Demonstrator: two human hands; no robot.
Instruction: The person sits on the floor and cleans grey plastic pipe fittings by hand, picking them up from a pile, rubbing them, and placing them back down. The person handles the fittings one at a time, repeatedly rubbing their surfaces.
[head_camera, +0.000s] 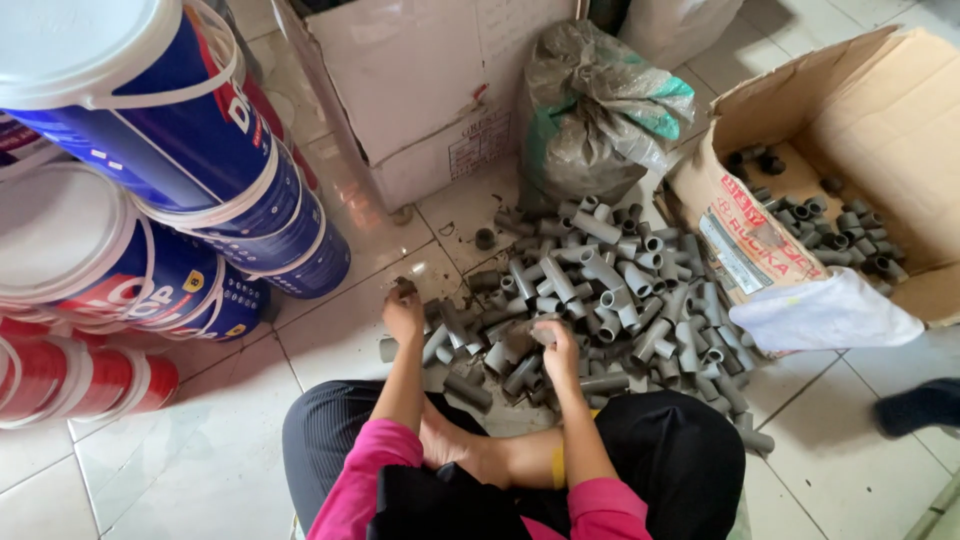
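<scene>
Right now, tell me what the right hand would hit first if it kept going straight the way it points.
Probably the pile of grey pipe fittings: the right hand already rests at its near edge, pointing into it.

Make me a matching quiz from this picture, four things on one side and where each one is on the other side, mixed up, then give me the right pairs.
Things:
1. pile of grey pipe fittings
2. blue and white buckets
3. open cardboard box
4. red buckets

Places:
A. far right, with more fittings inside
B. lower left, lying on the floor tiles
C. stacked at upper left
D. on the floor in front of the seated person, under both hands

Pairs: 1-D, 2-C, 3-A, 4-B

The left hand holds a small dark piece; the right hand grips a fitting in the pile.
</scene>
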